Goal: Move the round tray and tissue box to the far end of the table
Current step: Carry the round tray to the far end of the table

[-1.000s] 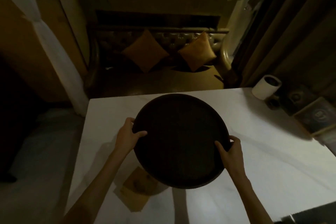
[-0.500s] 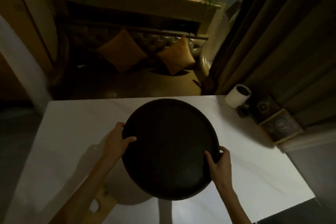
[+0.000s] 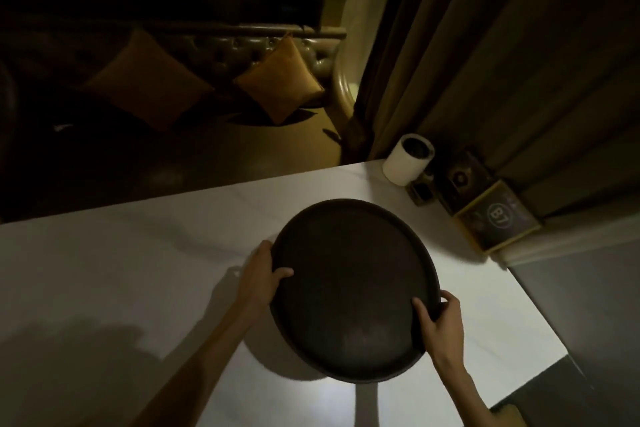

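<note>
Both hands on the big dark round tray (image 3: 353,291): left hand (image 3: 258,276) and right hand (image 3: 441,324) curled over opposite rims, thumbs inside, so it stays level above the white marble bench (image 3: 104,281). It's over the right side, short of the far edge. Tissue box isn't visible.

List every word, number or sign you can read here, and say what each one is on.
"B7": in a circle on the dark gold-framed sign at the table's far right corner.
The small dark items behind the sign, beside the white roll, carry marks too blurred to read.
The round tray, held in the left hand and right hand, shows no text.
</note>
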### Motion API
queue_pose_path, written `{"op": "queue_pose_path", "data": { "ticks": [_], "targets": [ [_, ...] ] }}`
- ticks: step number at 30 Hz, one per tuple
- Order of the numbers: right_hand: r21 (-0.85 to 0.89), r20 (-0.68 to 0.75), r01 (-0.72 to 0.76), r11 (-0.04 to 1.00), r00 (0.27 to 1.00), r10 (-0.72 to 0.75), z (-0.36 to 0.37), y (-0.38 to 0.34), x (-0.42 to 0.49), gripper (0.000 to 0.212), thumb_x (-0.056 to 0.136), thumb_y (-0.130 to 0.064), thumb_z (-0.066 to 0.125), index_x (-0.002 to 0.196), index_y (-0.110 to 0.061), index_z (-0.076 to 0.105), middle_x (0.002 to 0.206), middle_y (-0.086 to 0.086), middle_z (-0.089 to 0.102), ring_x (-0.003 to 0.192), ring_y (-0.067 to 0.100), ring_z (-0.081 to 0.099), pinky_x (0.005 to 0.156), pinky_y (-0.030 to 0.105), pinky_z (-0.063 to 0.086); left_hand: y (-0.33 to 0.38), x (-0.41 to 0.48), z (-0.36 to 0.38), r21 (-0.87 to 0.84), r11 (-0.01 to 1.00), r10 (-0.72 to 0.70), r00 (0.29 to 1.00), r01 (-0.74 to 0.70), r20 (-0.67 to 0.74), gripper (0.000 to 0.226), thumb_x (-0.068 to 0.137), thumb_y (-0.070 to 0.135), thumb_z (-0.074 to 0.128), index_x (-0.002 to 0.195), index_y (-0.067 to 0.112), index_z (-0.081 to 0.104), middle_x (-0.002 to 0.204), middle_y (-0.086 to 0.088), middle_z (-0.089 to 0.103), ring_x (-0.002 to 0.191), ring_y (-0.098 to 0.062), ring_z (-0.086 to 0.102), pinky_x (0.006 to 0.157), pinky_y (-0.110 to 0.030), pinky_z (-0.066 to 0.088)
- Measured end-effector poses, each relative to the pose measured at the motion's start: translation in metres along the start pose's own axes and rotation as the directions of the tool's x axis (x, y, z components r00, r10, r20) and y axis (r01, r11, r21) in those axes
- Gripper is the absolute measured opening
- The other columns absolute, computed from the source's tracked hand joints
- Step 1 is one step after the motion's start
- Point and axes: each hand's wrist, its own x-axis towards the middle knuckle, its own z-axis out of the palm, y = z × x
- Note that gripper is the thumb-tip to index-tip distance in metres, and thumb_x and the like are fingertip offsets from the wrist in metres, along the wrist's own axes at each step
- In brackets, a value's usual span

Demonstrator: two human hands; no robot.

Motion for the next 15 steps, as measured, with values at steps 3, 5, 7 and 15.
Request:
{"op": "queue_pose_path", "data": {
  "ticks": [3, 5, 7, 15],
  "targets": [
    [0.011, -0.022, -0.047, 0.999, 0.999, 0.047, -0.006, 0.038, 0.057, 0.053, 0.087, -0.037, 0.070, 0.126, -0.011, 0.047, 0.099, 0.007, 0.060, 0.079, 0.023, 0.060, 0.070, 0.034, 0.048, 0.017, 0.044, 0.057, 0.086, 0.996, -0.022, 0.999, 0.018, 0.045, 0.051, 0.079, 0.048, 0.066, 0.112, 0.017, 0.044, 0.104, -0.004, 0.057, 0.091, -0.021, 0.060, 0.065, -0.026, 0.048],
    [0.040, -0.041, -0.114, 0.993, 0.992, 0.116, -0.006, 0.067, 0.090, 0.052, 0.086, -0.036, 0.071, 0.125, -0.013, 0.047, 0.100, 0.007, 0.060, 0.081, 0.024, 0.060, 0.072, 0.035, 0.048, 0.025, 0.075, 0.097, 0.161, 0.986, -0.045, 0.996, 0.031, 0.083, 0.051, 0.080, 0.046, 0.068, 0.115, 0.018, 0.043, 0.106, -0.003, 0.056, 0.092, -0.020, 0.060, 0.070, -0.029, 0.052],
    [0.062, -0.049, -0.169, 0.984, 0.984, 0.172, -0.006, 0.097, 0.119, 0.052, 0.086, -0.036, 0.071, 0.126, -0.014, 0.046, 0.105, 0.008, 0.060, 0.085, 0.026, 0.060, 0.074, 0.036, 0.048, 0.027, 0.107, 0.138, 0.250, 0.967, -0.079, 0.991, 0.049, 0.111, 0.053, 0.079, 0.049, 0.067, 0.113, 0.019, 0.042, 0.106, -0.006, 0.058, 0.094, -0.024, 0.061, 0.077, -0.042, 0.056],
    [0.067, -0.064, -0.332, 0.941, 0.940, 0.336, -0.003, 0.205, 0.206, 0.050, 0.087, -0.039, 0.069, 0.126, -0.019, 0.044, 0.106, -0.002, 0.053, 0.091, 0.028, 0.062, 0.076, 0.039, 0.049, 0.025, 0.197, 0.286, 0.403, 0.913, -0.175, 0.953, 0.063, 0.247, 0.073, 0.083, 0.053, 0.062, 0.132, 0.005, 0.036, 0.122, -0.015, 0.053, 0.110, -0.038, 0.055, 0.091, -0.047, 0.047]
  ]
}}
